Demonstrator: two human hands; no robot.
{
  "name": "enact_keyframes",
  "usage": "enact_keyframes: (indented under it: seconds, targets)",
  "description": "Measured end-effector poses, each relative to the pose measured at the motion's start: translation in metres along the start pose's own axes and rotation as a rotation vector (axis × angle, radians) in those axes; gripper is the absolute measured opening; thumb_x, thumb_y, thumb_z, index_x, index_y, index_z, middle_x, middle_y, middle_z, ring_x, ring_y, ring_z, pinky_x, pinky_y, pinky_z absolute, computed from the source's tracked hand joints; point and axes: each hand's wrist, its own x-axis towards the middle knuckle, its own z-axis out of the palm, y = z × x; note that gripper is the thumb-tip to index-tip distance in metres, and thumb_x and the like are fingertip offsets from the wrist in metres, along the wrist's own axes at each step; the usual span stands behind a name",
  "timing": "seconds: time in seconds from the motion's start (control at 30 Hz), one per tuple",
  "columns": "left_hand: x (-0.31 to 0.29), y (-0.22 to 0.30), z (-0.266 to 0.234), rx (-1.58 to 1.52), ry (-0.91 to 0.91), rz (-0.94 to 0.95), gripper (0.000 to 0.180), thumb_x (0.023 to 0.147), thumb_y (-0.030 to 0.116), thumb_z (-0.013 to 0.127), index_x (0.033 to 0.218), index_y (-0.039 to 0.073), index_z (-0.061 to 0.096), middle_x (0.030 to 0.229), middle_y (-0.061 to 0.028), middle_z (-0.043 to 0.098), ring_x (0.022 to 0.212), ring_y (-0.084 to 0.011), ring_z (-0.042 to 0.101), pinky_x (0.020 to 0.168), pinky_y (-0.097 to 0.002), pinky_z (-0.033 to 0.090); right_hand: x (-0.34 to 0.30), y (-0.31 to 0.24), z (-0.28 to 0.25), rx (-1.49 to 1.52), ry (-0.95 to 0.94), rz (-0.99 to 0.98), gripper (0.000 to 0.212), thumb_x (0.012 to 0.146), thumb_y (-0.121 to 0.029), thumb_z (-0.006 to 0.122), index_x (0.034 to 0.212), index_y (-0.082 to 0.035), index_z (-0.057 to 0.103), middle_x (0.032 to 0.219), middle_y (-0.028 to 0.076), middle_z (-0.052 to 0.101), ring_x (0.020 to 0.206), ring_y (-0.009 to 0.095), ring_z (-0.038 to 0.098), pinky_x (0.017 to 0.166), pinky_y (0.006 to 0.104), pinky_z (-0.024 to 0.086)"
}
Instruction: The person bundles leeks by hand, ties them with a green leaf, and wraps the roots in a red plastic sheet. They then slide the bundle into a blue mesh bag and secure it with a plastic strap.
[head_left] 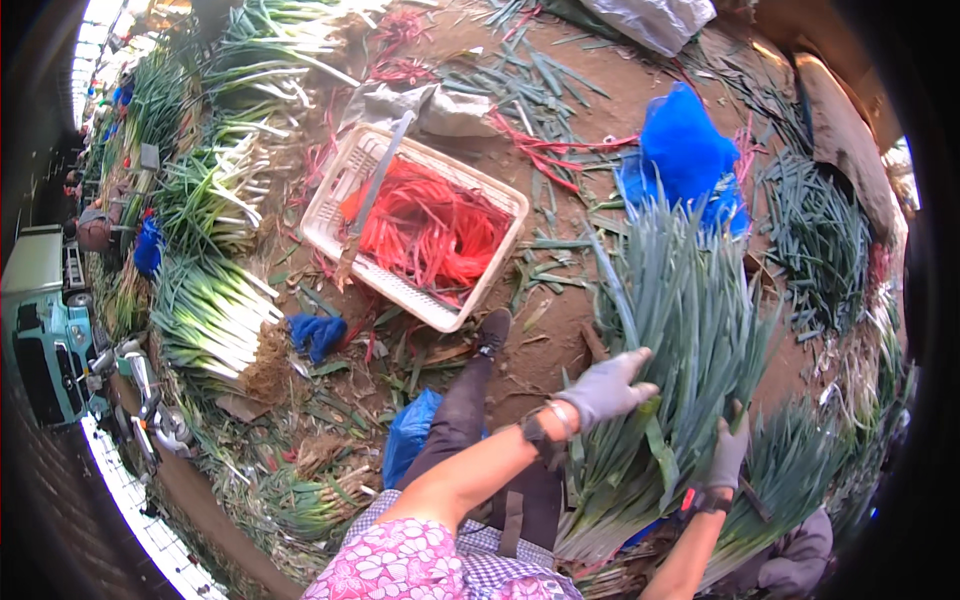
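Observation:
A big sheaf of long green onions (690,320) stands in front of me at the right, leaves pointing away and pale stems toward me. My left hand (608,388), in a grey glove, lies against its left side with thumb and fingers spread. On its right side is my right hand (728,460), also gloved. The right hand's fingers point up along the leaves, apart, though partly hidden by them. A blue net bag (685,150) lies just beyond the leaf tips.
A white plastic crate (420,318) with red strips (430,225) stands at centre. Green onion piles (210,310) line the left; cut leaves (820,240) are heaped at the right. A blue bag (408,437) is by my leg. A parked teal vehicle (50,340) and motorbike (150,405) are far left.

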Motion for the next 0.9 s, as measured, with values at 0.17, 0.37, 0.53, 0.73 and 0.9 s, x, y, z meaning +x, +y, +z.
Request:
enact_keyframes:
  seconds: [0.17,0.37,0.53,0.73,0.9]
  targets:
    - [-0.038,-0.088,-0.107,0.055,0.455,-0.274,0.040,0.087,0.025,0.061,0.120,0.003,0.056,0.108,-0.0190,0.065,0.100,-0.0319,0.064,0.087,-0.0366,0.050,-0.028,-0.123,0.055,-0.141,0.378,-0.070,0.047,0.086,0.002,0.054,0.132,0.003,0.045,0.138,0.014,0.045,0.129,0.024,0.041,0.110,0.0334,0.026]
    - [-0.082,-0.222,-0.189,0.224,0.660,-0.722,0.037,0.084,0.026,0.062,0.113,0.002,0.061,0.099,-0.0220,0.066,0.094,-0.0350,0.064,0.083,-0.0387,0.050,-0.055,-0.241,0.201,-0.028,-0.024,-0.313,0.047,0.083,0.004,0.054,0.130,0.000,0.050,0.140,0.014,0.044,0.132,0.026,0.039,0.111,0.0349,0.026]
    - [-0.089,-0.256,-0.217,0.209,0.729,-0.736,0.034,0.082,0.022,0.059,0.110,0.004,0.064,0.102,-0.0220,0.065,0.100,-0.0376,0.061,0.087,-0.0439,0.048,-0.084,-0.266,0.286,-0.059,-0.482,-0.324,0.047,0.080,0.002,0.059,0.126,0.001,0.051,0.137,0.016,0.046,0.129,0.028,0.042,0.108,0.0354,0.031]
    - [-0.081,-0.282,-0.249,0.615,0.879,-0.542,0.022,0.075,0.015,0.059,0.094,0.011,0.068,0.088,-0.0115,0.067,0.090,-0.0298,0.060,0.079,-0.0431,0.045,-0.104,-0.228,0.328,-0.167,-0.776,-0.275,0.045,0.079,-0.005,0.065,0.123,0.001,0.053,0.126,0.020,0.053,0.120,0.034,0.049,0.102,0.0382,0.038]
    - [-0.039,-0.310,-0.277,0.658,0.496,-0.521,0.020,0.081,0.015,0.056,0.094,0.014,0.071,0.092,-0.0141,0.069,0.092,-0.0310,0.064,0.080,-0.0429,0.049,-0.112,-0.205,0.342,-0.142,-0.828,-0.095,0.040,0.080,-0.005,0.065,0.119,0.001,0.056,0.120,0.019,0.058,0.115,0.033,0.053,0.099,0.0368,0.041]
